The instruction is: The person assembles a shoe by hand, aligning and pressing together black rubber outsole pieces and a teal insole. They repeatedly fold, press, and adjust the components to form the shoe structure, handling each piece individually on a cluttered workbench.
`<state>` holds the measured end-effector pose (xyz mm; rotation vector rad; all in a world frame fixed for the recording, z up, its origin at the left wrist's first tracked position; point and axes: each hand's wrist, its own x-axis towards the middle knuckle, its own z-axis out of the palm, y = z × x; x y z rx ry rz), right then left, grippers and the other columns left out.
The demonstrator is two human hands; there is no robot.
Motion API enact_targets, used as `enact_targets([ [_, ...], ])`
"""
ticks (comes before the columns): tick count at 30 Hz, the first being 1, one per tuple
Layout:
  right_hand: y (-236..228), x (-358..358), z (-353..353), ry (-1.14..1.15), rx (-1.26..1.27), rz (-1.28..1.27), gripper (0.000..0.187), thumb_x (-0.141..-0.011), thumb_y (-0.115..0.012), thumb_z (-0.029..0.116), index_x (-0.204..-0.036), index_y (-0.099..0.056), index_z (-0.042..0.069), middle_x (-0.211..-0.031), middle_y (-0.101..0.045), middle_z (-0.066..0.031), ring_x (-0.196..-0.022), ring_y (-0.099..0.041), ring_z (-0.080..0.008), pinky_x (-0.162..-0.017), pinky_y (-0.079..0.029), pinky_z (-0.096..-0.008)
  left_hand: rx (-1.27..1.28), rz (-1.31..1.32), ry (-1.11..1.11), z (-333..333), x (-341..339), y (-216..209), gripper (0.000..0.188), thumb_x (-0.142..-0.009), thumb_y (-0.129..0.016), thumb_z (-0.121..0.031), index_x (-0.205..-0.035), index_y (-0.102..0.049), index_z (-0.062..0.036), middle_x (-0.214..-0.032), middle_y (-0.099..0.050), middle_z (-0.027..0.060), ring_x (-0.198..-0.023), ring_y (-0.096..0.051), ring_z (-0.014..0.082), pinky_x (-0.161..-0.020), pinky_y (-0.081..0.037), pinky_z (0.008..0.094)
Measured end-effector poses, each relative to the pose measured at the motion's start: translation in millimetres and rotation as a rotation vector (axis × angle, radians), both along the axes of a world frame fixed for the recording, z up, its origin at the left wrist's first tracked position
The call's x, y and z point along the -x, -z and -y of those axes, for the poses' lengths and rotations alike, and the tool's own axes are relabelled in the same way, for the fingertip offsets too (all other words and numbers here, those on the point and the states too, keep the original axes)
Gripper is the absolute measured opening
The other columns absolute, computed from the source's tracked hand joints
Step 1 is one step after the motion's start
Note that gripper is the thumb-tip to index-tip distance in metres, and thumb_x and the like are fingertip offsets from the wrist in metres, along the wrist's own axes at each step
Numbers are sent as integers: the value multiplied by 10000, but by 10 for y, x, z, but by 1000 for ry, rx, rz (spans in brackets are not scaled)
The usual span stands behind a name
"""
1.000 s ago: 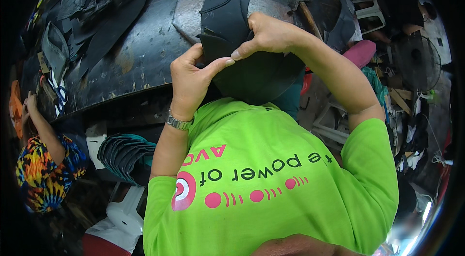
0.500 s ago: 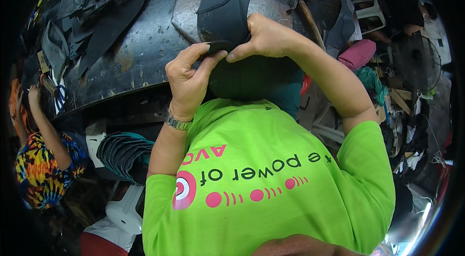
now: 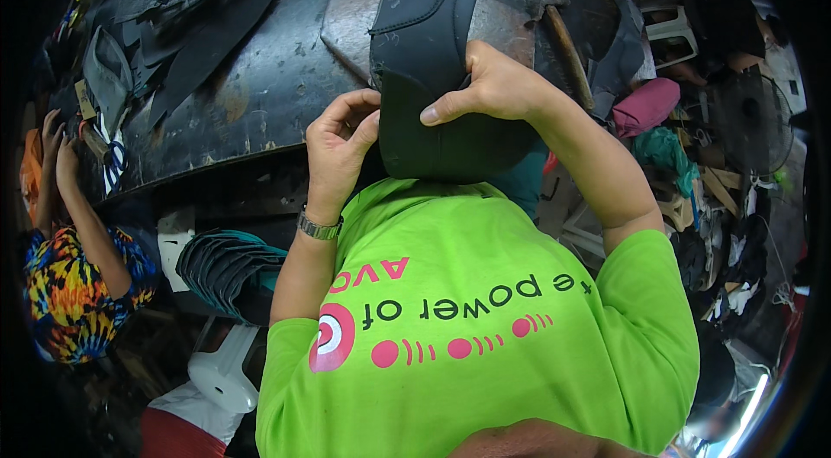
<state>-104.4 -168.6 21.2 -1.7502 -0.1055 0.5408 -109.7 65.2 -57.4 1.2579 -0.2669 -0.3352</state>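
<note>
The single head-worn fisheye view looks steeply down the person's own green shirt (image 3: 485, 319) toward the dark worktable (image 3: 260, 86), close to both raised hands. Straight edges bend near the round black rim, and a co-worker's patterned sleeve (image 3: 74, 285) sits at far left.

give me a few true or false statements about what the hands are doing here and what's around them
1. Both hands grip a dark curved shoe-upper piece. True: the left hand and right hand pinch it from either side.
2. The left wrist is bare. False: it wears a metal wristwatch.
3. The person wears a red shirt. False: the shirt is bright green.
4. A stack of dark flat pieces sits below the worktable, to the left. True.
5. Nobody else is in view. False: a person in a multicoloured shirt is at the left edge.
</note>
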Motion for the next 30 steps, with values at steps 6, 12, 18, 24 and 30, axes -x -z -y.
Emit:
enact_targets([
  [6,-8,19,10,10,-4,12,444,-714,-854,148,-1060,-693,-79,-994,-734,-121,-903,-670,-162,-797,-531,-294,-74,69,-12,-1,33,13,142,-939,-680,-36,-1064,-698,28,-953,-716,30,-877,-648,75,-795,-526,219],
  [12,-39,85,1,-47,-69,133,357,-746,-839,126,-1027,-711,-53,-969,-739,-96,-888,-658,-138,-788,-532,-289,542,-491,153,37,81,27,141,-967,-639,-69,-1091,-658,-4,-964,-696,17,-830,-640,66,-763,-520,210],
  [18,-60,105,-14,-60,-80,79,346,-763,-821,90,-1054,-699,-50,-984,-736,-84,-880,-645,-129,-809,-530,-285,189,9,-117,142,88,-42,201,-921,-700,-29,-1112,-641,-2,-962,-672,11,-860,-630,58,-758,-504,178],
  [24,-47,135,-74,-71,-91,63,344,-761,-815,81,-1056,-696,-51,-976,-733,-74,-878,-639,-118,-804,-527,-281,391,-198,-95,148,128,47,169,-957,-661,-40,-1126,-647,-34,-951,-685,0,-862,-634,62,-789,-518,218],
  [30,-35,137,-75,-115,12,8,330,-755,-824,123,-1011,-710,-51,-926,-733,-74,-848,-631,-112,-780,-523,-276,424,-395,-1,170,139,66,77,-998,-617,-101,-1061,-637,-62,-961,-679,22,-858,-629,73,-791,-517,226],
])
